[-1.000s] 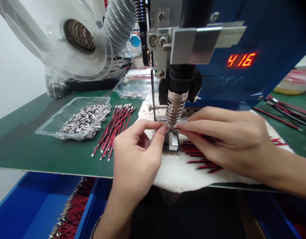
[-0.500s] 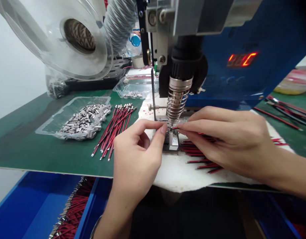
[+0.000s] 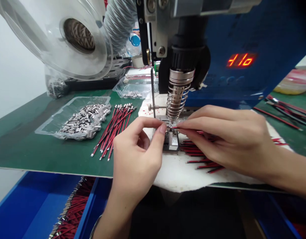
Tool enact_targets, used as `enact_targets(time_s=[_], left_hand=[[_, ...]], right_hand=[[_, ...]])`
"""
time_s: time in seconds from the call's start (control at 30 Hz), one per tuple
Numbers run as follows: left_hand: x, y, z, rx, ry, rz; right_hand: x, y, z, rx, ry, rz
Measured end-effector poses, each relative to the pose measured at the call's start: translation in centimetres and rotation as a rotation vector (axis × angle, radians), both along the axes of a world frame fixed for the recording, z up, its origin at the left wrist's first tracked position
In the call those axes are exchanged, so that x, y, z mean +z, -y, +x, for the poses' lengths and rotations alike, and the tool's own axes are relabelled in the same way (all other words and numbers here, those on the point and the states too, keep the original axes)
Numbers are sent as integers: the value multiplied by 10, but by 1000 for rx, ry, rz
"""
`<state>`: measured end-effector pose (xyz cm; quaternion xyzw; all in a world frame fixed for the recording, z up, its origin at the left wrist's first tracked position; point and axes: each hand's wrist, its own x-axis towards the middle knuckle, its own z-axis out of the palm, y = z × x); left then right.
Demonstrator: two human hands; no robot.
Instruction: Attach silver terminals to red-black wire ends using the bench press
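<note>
Under the coiled spring of a soldering machine head [image 3: 180,88], both my hands meet at a small metal fixture [image 3: 173,141]. My left hand [image 3: 139,149] pinches thumb and forefinger at the fixture's left side; the tiny piece between the tips is hidden. From the right, my right hand [image 3: 230,136] pinches a red-and-black wire [image 3: 174,127], its end at the fixture just below the tip. Beneath my right hand, more red-and-black wires [image 3: 192,149] lie on a white cloth [image 3: 172,176].
Left of my hands lies a bundle of wires with metal ends [image 3: 115,129]. A clear tray [image 3: 47,127] holds small metal connectors; another clear tray [image 3: 120,86] stands behind. A blue bin [image 3: 30,205] sits below the table edge. A clear fume hood [image 3: 43,39] hangs upper left.
The machine head has risen slightly, away from the fixture, and its red display reads differently. Both my hands stay almost in place, still pinching.
</note>
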<state>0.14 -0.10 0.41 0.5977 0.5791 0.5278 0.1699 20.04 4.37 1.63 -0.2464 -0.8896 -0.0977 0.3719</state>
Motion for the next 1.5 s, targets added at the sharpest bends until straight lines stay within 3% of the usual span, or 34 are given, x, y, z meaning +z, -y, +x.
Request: enact_targets(time_s=[0.53,1.5], left_hand=[[-1,1,-2,-30,-18,-17],[-2,-1,0,-43,-34,18]], right_hand=[[0,-4,0,51,48,-2],[0,-3,-3,11,50,-228]])
